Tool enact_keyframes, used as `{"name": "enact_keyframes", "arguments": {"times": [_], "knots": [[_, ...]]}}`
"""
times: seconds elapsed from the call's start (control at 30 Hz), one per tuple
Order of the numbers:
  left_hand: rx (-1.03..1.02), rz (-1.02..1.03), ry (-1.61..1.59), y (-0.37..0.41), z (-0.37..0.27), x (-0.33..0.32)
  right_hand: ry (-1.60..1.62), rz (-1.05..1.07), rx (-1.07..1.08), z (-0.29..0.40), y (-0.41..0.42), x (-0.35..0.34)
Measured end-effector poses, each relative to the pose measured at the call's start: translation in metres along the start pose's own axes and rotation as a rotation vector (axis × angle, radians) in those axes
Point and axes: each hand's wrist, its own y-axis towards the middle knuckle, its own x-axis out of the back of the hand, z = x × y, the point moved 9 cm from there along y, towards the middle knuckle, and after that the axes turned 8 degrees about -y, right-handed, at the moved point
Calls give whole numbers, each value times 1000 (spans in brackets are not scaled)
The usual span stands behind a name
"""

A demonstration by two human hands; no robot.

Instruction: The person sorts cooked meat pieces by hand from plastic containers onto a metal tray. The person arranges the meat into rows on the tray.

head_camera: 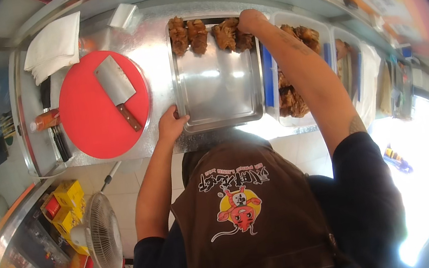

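A shallow rectangular stainless steel tray (216,88) lies on the metal counter before me. Along its far side stand several pieces of brown cooked meat (197,37), in two groups with a gap between them. My left hand (173,124) grips the tray's left rim near the front corner, thumb over the edge. At the far right corner, my right hand (251,21) is bent down over the rightmost meat piece (244,41) and holds it; its fingertips are hidden. The tray's near part shows bare, shiny metal.
Left of the tray, a cleaver (116,82) rests on a round red cutting board (88,110). White cloths (54,45) lie behind it. Plastic tubs of meat (293,100) with blue strips stand right, under my forearm. A pedestal fan (103,236) stands below the counter, left.
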Motion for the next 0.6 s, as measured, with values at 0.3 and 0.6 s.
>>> {"name": "enact_keyframes", "arguments": {"times": [0.3,0.6], "knots": [[-17,31,-31,8,8,-2,568,-565,-8,-14,-81,30],[43,55,-68,8,10,-5,1336,-539,-31,-58,-251,-55]]}}
